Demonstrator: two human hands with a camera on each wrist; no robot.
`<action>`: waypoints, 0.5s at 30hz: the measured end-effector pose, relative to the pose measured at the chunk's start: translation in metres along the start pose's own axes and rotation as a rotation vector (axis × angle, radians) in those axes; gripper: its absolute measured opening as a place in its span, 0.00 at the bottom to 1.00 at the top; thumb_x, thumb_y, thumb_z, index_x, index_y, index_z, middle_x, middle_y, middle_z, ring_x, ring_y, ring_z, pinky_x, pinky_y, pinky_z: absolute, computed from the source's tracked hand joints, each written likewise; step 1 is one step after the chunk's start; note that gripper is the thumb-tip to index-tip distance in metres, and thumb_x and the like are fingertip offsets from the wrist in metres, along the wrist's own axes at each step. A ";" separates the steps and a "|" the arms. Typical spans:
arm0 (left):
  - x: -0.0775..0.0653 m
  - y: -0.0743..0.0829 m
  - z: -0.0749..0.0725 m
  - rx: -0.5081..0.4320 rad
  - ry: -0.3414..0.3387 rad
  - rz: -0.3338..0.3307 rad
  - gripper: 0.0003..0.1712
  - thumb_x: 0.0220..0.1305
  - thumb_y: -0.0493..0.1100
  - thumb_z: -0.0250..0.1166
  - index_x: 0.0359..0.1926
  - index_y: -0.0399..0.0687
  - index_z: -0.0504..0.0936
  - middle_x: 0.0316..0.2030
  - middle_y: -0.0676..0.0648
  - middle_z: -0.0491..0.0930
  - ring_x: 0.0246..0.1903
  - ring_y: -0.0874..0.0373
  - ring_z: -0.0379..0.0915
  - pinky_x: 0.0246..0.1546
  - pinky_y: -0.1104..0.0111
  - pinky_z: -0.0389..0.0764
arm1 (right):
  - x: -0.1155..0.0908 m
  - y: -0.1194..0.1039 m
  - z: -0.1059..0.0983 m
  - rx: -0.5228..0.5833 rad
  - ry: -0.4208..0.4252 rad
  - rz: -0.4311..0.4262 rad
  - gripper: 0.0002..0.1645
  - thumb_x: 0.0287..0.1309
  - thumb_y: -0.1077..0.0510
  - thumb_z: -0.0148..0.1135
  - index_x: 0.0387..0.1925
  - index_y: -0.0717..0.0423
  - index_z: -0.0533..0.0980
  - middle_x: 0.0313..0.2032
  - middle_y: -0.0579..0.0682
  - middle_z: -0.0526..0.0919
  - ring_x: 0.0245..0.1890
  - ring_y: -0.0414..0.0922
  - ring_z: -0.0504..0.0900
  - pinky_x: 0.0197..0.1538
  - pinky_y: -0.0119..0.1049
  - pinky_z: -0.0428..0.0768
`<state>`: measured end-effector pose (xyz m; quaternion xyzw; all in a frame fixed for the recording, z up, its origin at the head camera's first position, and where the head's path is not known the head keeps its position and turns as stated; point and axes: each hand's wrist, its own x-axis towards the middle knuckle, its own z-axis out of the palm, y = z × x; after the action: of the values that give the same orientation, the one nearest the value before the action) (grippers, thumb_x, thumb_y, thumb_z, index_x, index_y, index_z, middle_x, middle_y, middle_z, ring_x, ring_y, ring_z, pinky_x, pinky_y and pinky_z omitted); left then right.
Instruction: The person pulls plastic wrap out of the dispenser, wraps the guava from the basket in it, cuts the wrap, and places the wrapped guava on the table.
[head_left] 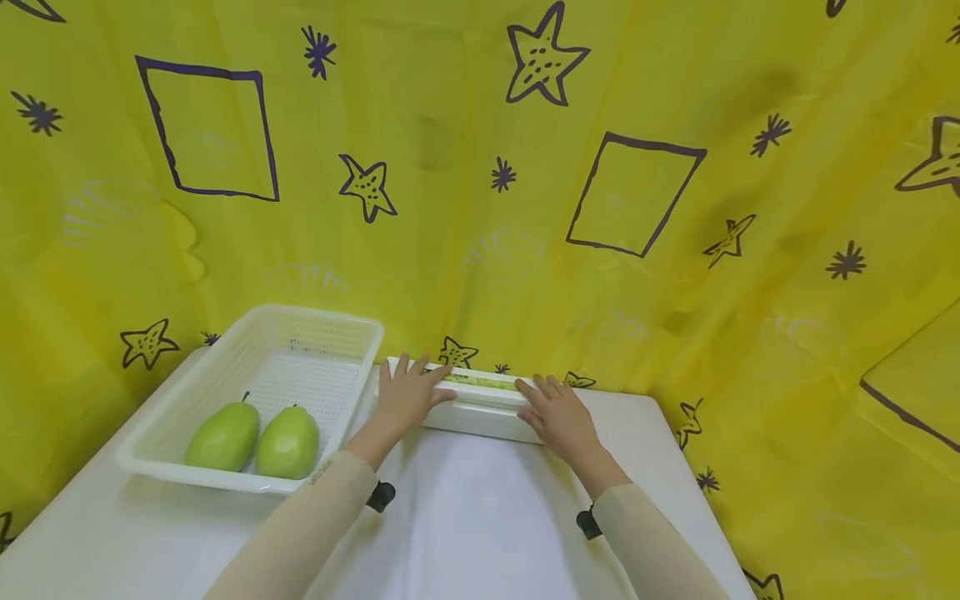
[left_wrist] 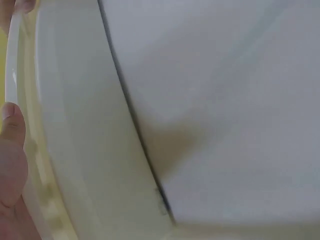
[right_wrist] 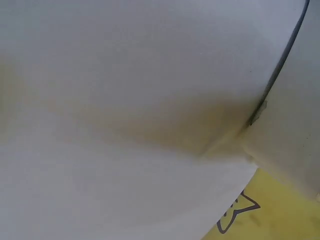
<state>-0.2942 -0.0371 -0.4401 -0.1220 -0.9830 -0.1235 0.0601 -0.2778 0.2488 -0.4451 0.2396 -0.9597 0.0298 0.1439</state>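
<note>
A long white box (head_left: pixel 480 421) with a lid and a yellow-green label strip (head_left: pixel 480 381) along its top lies near the table's back edge. My left hand (head_left: pixel 405 396) rests on the box's left part, fingers spread over the top and thumb along the front edge of the lid. In the left wrist view that thumb (left_wrist: pixel 13 125) touches the lid's rim, with a cream-coloured band between rim and box wall (left_wrist: pixel 85 100). On the right part rests my right hand (head_left: pixel 558 417), its fingers extended over the top. The right wrist view shows the box's end (right_wrist: pixel 295 115) but no hand.
Left of the box stands a white perforated plastic basket (head_left: pixel 360 358) holding two green pears (head_left: pixel 223 437). The white table (head_left: pixel 480 517) reaches back to a yellow curtain (head_left: pixel 435 275) printed with stars and frames, which hangs close behind the box and along the right side.
</note>
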 end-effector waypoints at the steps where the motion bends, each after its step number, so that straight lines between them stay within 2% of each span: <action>1: 0.001 0.000 -0.002 -0.005 -0.007 -0.003 0.36 0.66 0.71 0.51 0.71 0.68 0.69 0.72 0.41 0.65 0.73 0.31 0.49 0.69 0.32 0.45 | -0.002 -0.002 -0.001 -0.003 0.037 -0.016 0.33 0.67 0.44 0.60 0.71 0.44 0.68 0.67 0.60 0.72 0.68 0.63 0.68 0.70 0.59 0.65; 4: 0.002 0.001 -0.008 -0.019 -0.033 -0.010 0.36 0.66 0.71 0.50 0.71 0.67 0.69 0.72 0.40 0.65 0.73 0.30 0.49 0.68 0.31 0.45 | -0.006 -0.006 -0.003 -0.025 0.129 -0.058 0.37 0.61 0.48 0.69 0.70 0.45 0.68 0.66 0.60 0.74 0.67 0.62 0.69 0.70 0.58 0.65; 9: 0.005 0.002 -0.016 -0.029 -0.031 -0.010 0.35 0.66 0.71 0.50 0.69 0.66 0.72 0.72 0.38 0.63 0.70 0.29 0.55 0.67 0.30 0.48 | -0.009 -0.010 -0.001 -0.043 0.284 -0.139 0.40 0.54 0.57 0.73 0.69 0.49 0.69 0.65 0.61 0.73 0.68 0.62 0.69 0.70 0.57 0.66; 12: 0.007 0.004 -0.019 -0.019 0.016 -0.011 0.34 0.66 0.71 0.50 0.66 0.64 0.75 0.69 0.39 0.68 0.66 0.30 0.62 0.66 0.30 0.50 | -0.010 -0.013 0.001 -0.051 0.374 -0.210 0.39 0.49 0.61 0.72 0.66 0.54 0.72 0.64 0.63 0.74 0.67 0.62 0.69 0.69 0.58 0.67; 15: 0.010 0.006 -0.021 0.002 0.079 -0.017 0.33 0.67 0.71 0.49 0.63 0.61 0.79 0.63 0.42 0.76 0.63 0.33 0.68 0.68 0.32 0.50 | -0.012 -0.016 0.005 -0.073 0.401 -0.268 0.39 0.46 0.62 0.71 0.64 0.56 0.73 0.65 0.62 0.73 0.67 0.61 0.70 0.68 0.59 0.68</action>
<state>-0.3007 -0.0349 -0.4172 -0.1085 -0.9810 -0.1277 0.0979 -0.2619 0.2397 -0.4535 0.3488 -0.8720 0.0228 0.3428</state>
